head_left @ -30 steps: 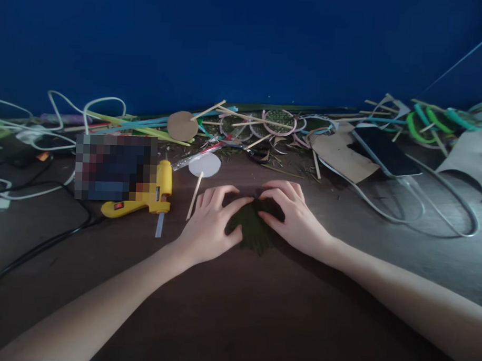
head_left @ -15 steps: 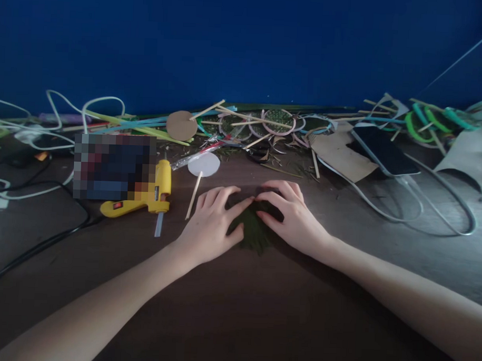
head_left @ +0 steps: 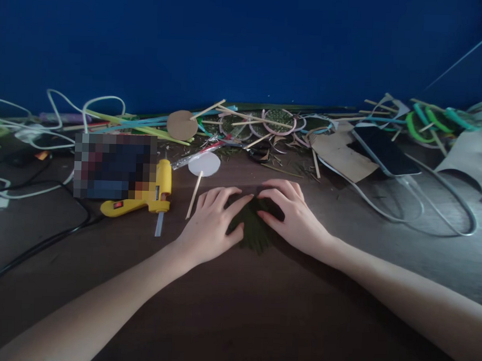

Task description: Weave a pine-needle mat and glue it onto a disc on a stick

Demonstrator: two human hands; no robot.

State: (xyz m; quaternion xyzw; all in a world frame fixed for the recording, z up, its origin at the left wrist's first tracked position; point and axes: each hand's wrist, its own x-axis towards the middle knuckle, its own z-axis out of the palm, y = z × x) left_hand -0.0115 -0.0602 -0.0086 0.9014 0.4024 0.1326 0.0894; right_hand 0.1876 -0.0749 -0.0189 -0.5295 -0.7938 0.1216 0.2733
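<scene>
A dark green leafy piece [head_left: 253, 228] lies flat on the brown table [head_left: 236, 306] in front of me. My left hand [head_left: 210, 224] rests on its left side, fingers stretched forward and thumb against its edge. My right hand [head_left: 293, 214] presses on its right and far side, fingers bent over the top and partly hiding it. The fingertips of both hands almost meet above the piece. I cannot make out any finer detail of the green piece in the dim light.
A yellow glue gun [head_left: 145, 195] lies left of my hands beside a blurred box [head_left: 115, 165]. A white disc on a stick [head_left: 204, 164], a brown disc [head_left: 182, 125], sticks, hoops [head_left: 280, 121], cardboard [head_left: 342, 155], a phone [head_left: 386, 151] and cables [head_left: 422, 208] crowd the back.
Barely anything differs: both hands stay on the green piece, with only small shifts of the fingertips.
</scene>
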